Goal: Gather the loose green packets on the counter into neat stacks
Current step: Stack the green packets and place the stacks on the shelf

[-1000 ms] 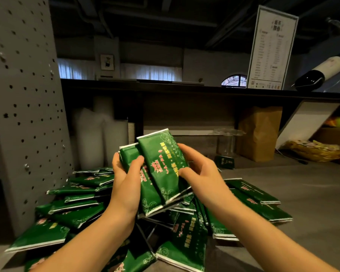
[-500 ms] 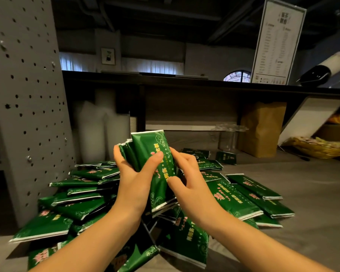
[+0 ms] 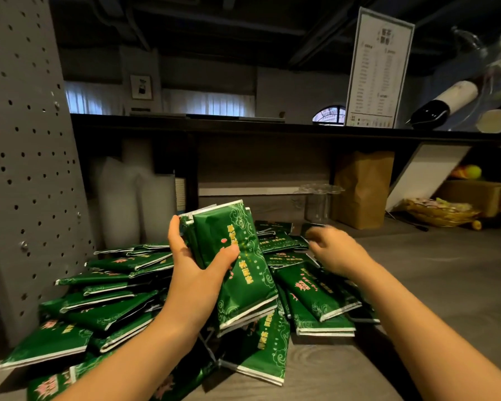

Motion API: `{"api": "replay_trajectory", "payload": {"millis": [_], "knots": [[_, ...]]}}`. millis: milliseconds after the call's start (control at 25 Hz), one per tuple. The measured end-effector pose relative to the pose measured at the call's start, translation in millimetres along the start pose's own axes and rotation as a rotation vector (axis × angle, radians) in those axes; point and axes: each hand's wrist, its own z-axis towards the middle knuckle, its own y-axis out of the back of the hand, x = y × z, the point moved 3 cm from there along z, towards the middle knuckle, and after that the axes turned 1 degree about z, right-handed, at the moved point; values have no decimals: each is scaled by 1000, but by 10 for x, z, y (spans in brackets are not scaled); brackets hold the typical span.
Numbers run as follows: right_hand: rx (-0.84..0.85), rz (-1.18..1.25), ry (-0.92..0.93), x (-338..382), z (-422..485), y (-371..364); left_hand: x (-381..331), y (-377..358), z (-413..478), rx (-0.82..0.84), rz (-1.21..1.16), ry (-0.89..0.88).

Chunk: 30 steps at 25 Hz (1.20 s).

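- Green packets [image 3: 113, 311] sprawl across the bench [image 3: 434, 287]; my left hand [image 3: 197, 276] holds a bundle [image 3: 237, 256] upright, fingers curled round it.
- Right hand [image 3: 336, 250] hovers blurred above loose ones; I cannot tell its fingers' state.
- Light, glossy, likely slippery: I'd pinch them by the long edges.

Nothing reads clearly: the green packets [image 3: 239, 227] carry blurred yellow characters, and the standing card [image 3: 378, 68] has tiny print.
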Motion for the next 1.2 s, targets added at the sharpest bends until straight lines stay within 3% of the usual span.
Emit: {"api": "replay_trajectory", "payload": {"millis": [160,480,600,840,1000,1080,1200], "knots": [[302,-121,-294,-547,40,-118,21,-15,-13,28,39,-27],[350,70,-421,-678,-62,-88,37,-16,-9,44,18,-3],[247,260,-448,-693,-35,-107,54,-10,-1,50,3,9],[89,216,-395,-614,-20,-33,75,-6,12,55,-1,29],[-153,318,-274,-453,-51,146,75,3,16,43,-13,44],[-246,531,-168,-283,-89,251,48,7,18,28,-24,44],[-181,1041,-42,124,-209,358,23,29,51,1,-39,60]]}}
